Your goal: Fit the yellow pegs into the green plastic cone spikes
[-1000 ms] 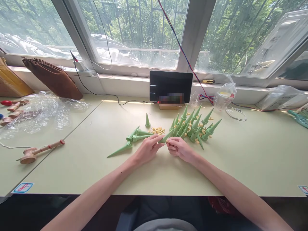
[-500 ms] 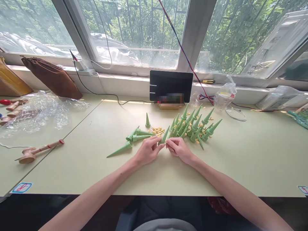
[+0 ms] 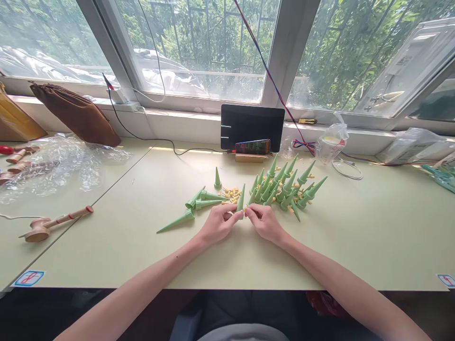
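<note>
working from our left, we see 4 loose green cones [image 3: 177, 222] lying on the table, 3 bunched together and 1 nearer us, with 1 standing cone [image 3: 217, 180] behind them. our left hand [image 3: 218, 225] is closed round the base of the held cone [image 3: 241, 199], which sits between our 2 hands, tip up and leaning slightly to the right. just behind those fingers lie the loose yellow pieces [image 3: 232, 193], near enough, we judge, that our knuckles could scatter them, so we do well to work on this side of the pile. at the cone's base our right hand [image 3: 265, 220] pinches what looks like a small yellow piece [image 3: 245, 211]; we cannot tell how far in it sits. we would brace the cone firmly with the left, line the piece up squarely, and press straight rather than sideways. farther right stands the crowded cluster of cones [image 3: 289, 187], close behind our right knuckles, so small wrist movements seem safest.
</note>
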`<state>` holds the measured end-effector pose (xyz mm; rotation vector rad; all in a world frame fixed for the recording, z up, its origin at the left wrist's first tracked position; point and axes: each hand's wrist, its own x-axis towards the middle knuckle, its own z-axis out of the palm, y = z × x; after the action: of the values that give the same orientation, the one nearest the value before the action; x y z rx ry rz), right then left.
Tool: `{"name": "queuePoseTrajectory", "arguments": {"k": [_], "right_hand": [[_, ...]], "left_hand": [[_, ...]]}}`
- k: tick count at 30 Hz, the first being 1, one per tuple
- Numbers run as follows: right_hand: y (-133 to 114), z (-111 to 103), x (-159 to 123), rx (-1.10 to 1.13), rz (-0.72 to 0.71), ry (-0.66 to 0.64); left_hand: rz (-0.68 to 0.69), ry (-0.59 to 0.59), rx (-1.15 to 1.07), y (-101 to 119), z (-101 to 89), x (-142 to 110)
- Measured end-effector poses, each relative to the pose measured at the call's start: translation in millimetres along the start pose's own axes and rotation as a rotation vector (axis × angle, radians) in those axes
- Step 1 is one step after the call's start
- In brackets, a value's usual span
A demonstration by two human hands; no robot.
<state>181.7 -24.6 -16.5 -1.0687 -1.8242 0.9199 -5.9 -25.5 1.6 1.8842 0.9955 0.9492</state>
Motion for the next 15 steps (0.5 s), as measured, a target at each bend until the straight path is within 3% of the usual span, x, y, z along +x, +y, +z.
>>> {"name": "queuePoseTrajectory", "arguments": {"k": [7, 15], "right_hand": [[5, 0, 1, -0.132, -0.133, -0.003], [11, -2, 1, -0.323, -0.278, -0.041]], "left_hand": [[-0.18, -0.054, -0.126, 5, -1.1, 0], [-0.396, -0.131, -0.428, -4, -2.9, -1]]}}
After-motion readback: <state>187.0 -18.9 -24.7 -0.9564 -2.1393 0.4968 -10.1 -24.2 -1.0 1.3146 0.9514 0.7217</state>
